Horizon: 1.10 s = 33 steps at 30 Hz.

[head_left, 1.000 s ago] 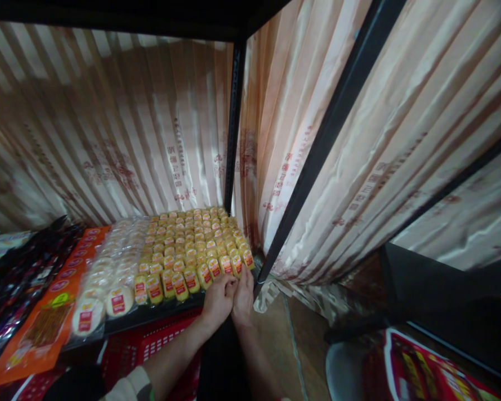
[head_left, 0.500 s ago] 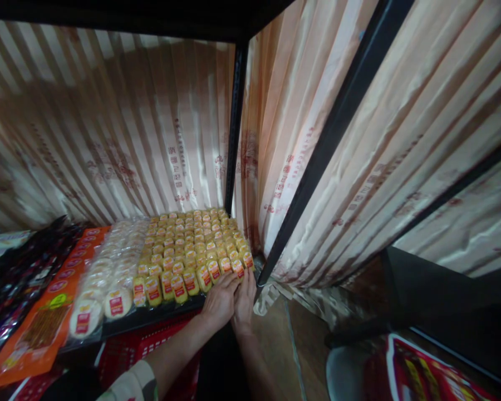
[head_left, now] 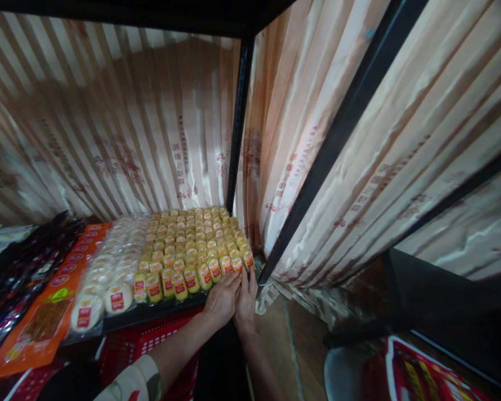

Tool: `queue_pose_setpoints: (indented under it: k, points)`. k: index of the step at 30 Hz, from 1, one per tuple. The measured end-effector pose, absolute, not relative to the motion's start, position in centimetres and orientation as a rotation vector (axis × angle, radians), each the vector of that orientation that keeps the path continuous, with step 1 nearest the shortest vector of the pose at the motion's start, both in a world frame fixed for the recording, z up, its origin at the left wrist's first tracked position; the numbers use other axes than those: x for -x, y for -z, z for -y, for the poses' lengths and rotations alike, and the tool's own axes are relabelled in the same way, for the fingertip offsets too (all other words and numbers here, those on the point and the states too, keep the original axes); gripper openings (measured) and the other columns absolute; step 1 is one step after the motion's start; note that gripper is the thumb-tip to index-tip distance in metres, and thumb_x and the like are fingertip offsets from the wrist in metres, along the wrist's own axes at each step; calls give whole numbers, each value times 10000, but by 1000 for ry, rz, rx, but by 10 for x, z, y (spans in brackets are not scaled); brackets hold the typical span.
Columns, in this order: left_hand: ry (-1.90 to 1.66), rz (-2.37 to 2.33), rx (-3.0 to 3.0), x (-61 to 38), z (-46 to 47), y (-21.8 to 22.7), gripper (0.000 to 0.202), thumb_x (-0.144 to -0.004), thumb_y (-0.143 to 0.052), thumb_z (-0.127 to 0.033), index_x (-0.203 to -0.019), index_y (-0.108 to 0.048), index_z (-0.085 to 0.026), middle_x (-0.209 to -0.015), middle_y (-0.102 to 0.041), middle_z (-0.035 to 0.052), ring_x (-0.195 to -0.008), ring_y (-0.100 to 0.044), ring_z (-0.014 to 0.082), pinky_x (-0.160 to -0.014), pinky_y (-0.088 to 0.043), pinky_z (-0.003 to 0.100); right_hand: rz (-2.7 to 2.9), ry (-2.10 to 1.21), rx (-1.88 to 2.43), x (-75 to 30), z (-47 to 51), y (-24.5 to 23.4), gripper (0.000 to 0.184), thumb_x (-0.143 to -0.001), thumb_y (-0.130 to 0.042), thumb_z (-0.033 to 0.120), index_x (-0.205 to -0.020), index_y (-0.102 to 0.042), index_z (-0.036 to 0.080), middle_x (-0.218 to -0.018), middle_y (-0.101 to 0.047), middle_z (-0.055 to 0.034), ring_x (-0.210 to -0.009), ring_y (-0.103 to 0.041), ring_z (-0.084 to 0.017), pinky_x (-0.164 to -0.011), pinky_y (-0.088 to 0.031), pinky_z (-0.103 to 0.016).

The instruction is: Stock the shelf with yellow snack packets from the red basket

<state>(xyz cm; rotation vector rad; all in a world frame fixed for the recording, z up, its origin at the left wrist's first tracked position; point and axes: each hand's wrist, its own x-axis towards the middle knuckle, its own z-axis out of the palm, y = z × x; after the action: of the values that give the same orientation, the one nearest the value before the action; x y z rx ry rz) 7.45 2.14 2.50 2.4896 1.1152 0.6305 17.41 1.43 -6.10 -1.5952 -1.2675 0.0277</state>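
Observation:
Rows of small yellow wrapped cakes (head_left: 179,253) with red labels stand packed together at the right end of a low dark shelf (head_left: 167,308). My left hand (head_left: 221,302) is at the front right corner, its fingers pressed together around the lower part of a wrapped cake (head_left: 236,260); the thumb is hidden. Right beside it, my right hand (head_left: 245,301) has its fingers stretched upward, tips touching the front of the end wrapped cake (head_left: 248,258). The two hands touch or nearly touch.
Left of the cakes lie round white packaged cakes (head_left: 119,298), an orange snack bag (head_left: 44,323) and dark shiny packets (head_left: 20,278). A red basket (head_left: 150,337) stands below the shelf. Black posts (head_left: 317,161) and pleated curtains (head_left: 150,128) enclose the corner.
The camera view has shifted slightly. Both hands stay at the same front right corner, with the right fingers now a little more apart at the end cake.

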Motion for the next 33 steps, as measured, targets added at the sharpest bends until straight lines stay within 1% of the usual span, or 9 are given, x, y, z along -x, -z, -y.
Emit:
queue_pose_setpoints:
  k: [4, 8, 10, 15, 17, 19, 23, 26, 33]
  points:
    - [-620, -1100, -2448, -77, -23, -30, 501, -813, -353, -87, -1296, -488, -79, -1377, -463, 141, -1305, -390, 203, -1108, -327, 388, 1246, -37, 1568, -175, -16, 67, 464, -924, -291, 346, -1327, -447, 178, -1366, -425, -138, -1243, -408, -238, -1002, -394, -436]
    - [-608, -1122, -2442, -77, -22, -32, 524, -797, -356, -71, -1309, -468, -66, -1382, -457, 138, -1321, -359, 208, -1113, -319, 390, 1297, 26, 1549, -177, -17, 72, 448, -922, -294, 312, -1305, -473, 165, -1292, -486, -147, -1209, -438, -230, -978, -417, -438]
    - [-613, -1128, -2463, -76, -21, -31, 508, -813, -359, -86, -1309, -469, -75, -1381, -459, 132, -1323, -355, 213, -1106, -330, 398, 1329, 49, 1550, -177, -15, 70, 442, -921, -299, 285, -1315, -460, 168, -1310, -471, -149, -1222, -425, -230, -982, -412, -447]
    - [-592, -1138, -2531, -75, -19, -27, 423, -849, -393, -139, -1242, -533, -63, -1355, -482, 153, -1309, -373, 235, -1077, -370, 399, 1325, 68, 1526, -173, -9, 52, 472, -932, -272, 265, -1390, -332, 171, -1419, -356, -161, -1318, -319, -244, -1027, -348, -512]
    - [-605, -1140, -2545, -74, -20, -25, 398, -864, -390, -158, -1213, -557, -62, -1339, -498, 159, -1306, -377, 237, -1067, -383, 398, 1295, 65, 1523, -172, -10, 44, 487, -938, -243, 285, -1404, -300, 155, -1448, -316, -165, -1351, -270, -248, -1047, -317, -526]
    - [-652, -1131, -2550, -73, -22, -23, 393, -873, -378, -159, -1218, -555, -94, -1331, -512, 141, -1305, -382, 226, -1059, -392, 414, 1271, 40, 1543, -171, -13, 36, 508, -943, -212, 306, -1416, -269, 131, -1472, -277, -167, -1371, -231, -248, -1068, -285, -522]
    - [-690, -1066, -2562, -69, -26, -19, 459, -841, -382, -94, -1283, -499, -134, -1347, -501, 116, -1301, -390, 197, -1070, -378, 416, 1190, -87, 1603, -172, -22, 25, 581, -942, -216, 397, -1424, -231, 74, -1498, -214, -186, -1392, -177, -253, -1102, -231, -491]
    - [-675, -1033, -2588, -67, -27, -16, 520, -814, -388, -62, -1324, -454, -142, -1371, -473, 110, -1319, -360, 195, -1079, -367, 418, 1150, -163, 1616, -174, -26, 22, 613, -936, -215, 442, -1424, -236, 72, -1506, -194, -179, -1399, -157, -249, -1114, -204, -483]
    - [-652, -1029, -2578, -61, -30, -15, 528, -819, -384, -50, -1333, -446, -154, -1388, -447, 101, -1339, -318, 199, -1073, -372, 428, 1225, -210, 1617, -173, -29, 29, 598, -945, -191, 424, -1430, -230, 77, -1502, -222, -157, -1396, -173, -232, -1122, -195, -483]
